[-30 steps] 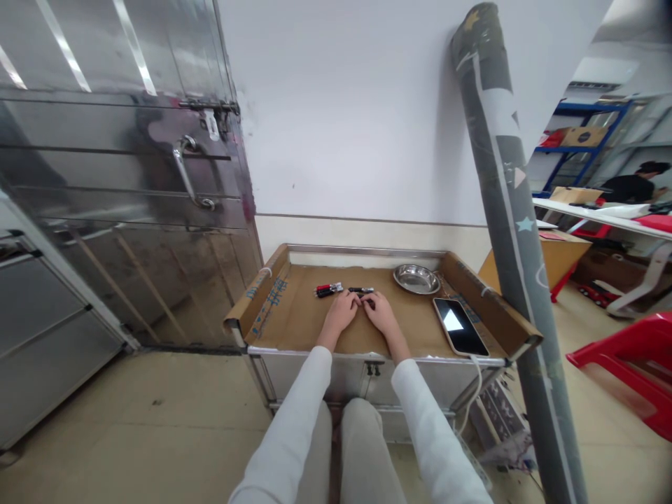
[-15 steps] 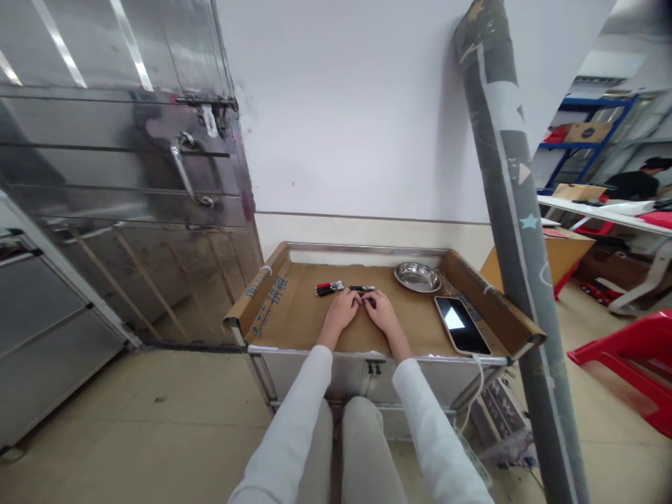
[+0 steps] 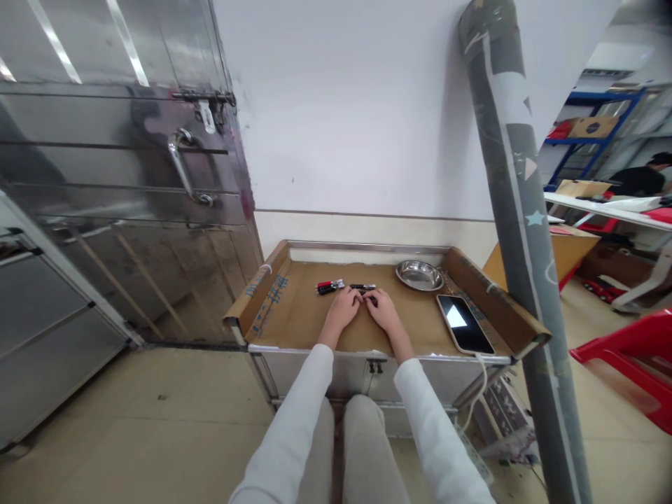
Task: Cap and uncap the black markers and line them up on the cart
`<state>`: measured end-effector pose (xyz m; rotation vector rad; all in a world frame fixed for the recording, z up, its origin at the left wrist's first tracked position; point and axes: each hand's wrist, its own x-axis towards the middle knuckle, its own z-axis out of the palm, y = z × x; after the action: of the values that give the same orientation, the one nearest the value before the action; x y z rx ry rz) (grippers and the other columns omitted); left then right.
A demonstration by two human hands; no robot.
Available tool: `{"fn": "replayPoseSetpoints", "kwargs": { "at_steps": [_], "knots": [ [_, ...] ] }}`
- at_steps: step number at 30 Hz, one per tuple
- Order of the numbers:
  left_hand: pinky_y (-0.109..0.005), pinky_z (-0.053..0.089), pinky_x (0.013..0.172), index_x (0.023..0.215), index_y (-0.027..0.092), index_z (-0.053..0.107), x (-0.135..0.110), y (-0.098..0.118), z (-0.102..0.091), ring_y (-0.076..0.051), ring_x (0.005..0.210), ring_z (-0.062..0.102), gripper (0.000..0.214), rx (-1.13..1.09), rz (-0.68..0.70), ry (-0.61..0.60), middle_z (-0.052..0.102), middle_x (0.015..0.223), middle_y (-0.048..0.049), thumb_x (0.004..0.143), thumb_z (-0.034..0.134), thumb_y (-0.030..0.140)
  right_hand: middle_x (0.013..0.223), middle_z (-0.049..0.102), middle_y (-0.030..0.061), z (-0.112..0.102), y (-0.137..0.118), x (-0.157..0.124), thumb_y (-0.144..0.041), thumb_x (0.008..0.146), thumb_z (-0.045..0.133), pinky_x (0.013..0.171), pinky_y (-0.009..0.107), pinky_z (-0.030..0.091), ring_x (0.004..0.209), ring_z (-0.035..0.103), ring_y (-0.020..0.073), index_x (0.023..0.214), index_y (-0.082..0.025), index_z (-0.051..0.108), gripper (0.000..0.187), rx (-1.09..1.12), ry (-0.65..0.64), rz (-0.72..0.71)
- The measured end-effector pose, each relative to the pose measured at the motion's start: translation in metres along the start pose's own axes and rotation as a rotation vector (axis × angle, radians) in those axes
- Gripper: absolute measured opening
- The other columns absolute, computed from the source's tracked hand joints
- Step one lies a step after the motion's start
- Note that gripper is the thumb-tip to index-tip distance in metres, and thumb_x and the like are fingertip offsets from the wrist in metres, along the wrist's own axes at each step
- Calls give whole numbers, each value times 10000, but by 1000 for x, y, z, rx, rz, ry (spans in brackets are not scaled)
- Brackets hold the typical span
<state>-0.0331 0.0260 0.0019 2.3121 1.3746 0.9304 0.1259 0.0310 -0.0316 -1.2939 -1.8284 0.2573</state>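
Observation:
My left hand (image 3: 345,308) and my right hand (image 3: 383,309) meet fingertip to fingertip low over the cardboard-lined tabletop (image 3: 307,318), both with fingers closed. A small dark piece (image 3: 373,301) shows at the right fingertips; it could be part of a pen, but most of it is hidden. Just beyond the hands lies a black pen (image 3: 362,286) with a silvery end. Left of it, near my left hand, red and black pens (image 3: 330,286) lie side by side.
A round metal dish (image 3: 419,276) stands at the back right. A phone (image 3: 465,324) with a white cable lies at the right front. Cardboard walls (image 3: 475,283) edge the table. A tall wrapped roll (image 3: 517,210) leans beside it, and a red stool (image 3: 630,364) stands farther right.
The hands stay together at nearly the same spot, with the right fingers shifted slightly and more of the dark piece showing. The pens lie where they were; the camera view has moved a little.

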Motion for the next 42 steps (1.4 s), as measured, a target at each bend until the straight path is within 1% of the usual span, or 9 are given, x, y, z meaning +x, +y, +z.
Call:
{"fn": "replayPoseSetpoints", "kwargs": {
  "at_steps": [8, 13, 26, 34, 42],
  "knots": [
    [-315, 462, 906, 844, 192, 616, 0, 2, -1, -173, 907, 583, 207, 0, -14, -10, 579, 948, -46, 874, 434, 98, 905, 621, 66, 1, 3, 0, -181, 846, 487, 855, 352, 455, 882, 568, 207, 892, -207, 679, 199, 0, -19, 12],
    [-313, 461, 906, 831, 195, 615, -1, 2, -1, -170, 904, 585, 207, -4, -14, -5, 582, 941, -43, 863, 442, 85, 923, 626, 67, 1, 3, 0, -182, 845, 489, 861, 353, 453, 901, 569, 209, 891, -213, 673, 193, 16, -5, 1],
    [-310, 466, 902, 833, 196, 621, 1, 0, 0, -165, 890, 589, 204, 2, 1, 5, 582, 937, -42, 864, 448, 92, 881, 623, 60, 2, 3, 0, -175, 851, 493, 837, 342, 449, 862, 564, 203, 884, -206, 676, 189, -16, -1, -1],
    [-318, 467, 901, 839, 197, 621, 1, 0, 0, -171, 899, 588, 208, 8, -1, -4, 586, 948, -46, 860, 444, 90, 911, 631, 65, 2, 5, 0, -166, 848, 496, 860, 344, 453, 905, 573, 203, 890, -210, 677, 191, 2, 7, -10],
    [-311, 467, 909, 826, 199, 616, 2, -1, 2, -168, 905, 588, 205, 2, 2, 0, 587, 940, -42, 851, 449, 81, 914, 625, 64, 3, 3, 0, -150, 839, 496, 856, 340, 459, 876, 579, 195, 899, -208, 681, 204, 3, 18, -1]
  ]
}}
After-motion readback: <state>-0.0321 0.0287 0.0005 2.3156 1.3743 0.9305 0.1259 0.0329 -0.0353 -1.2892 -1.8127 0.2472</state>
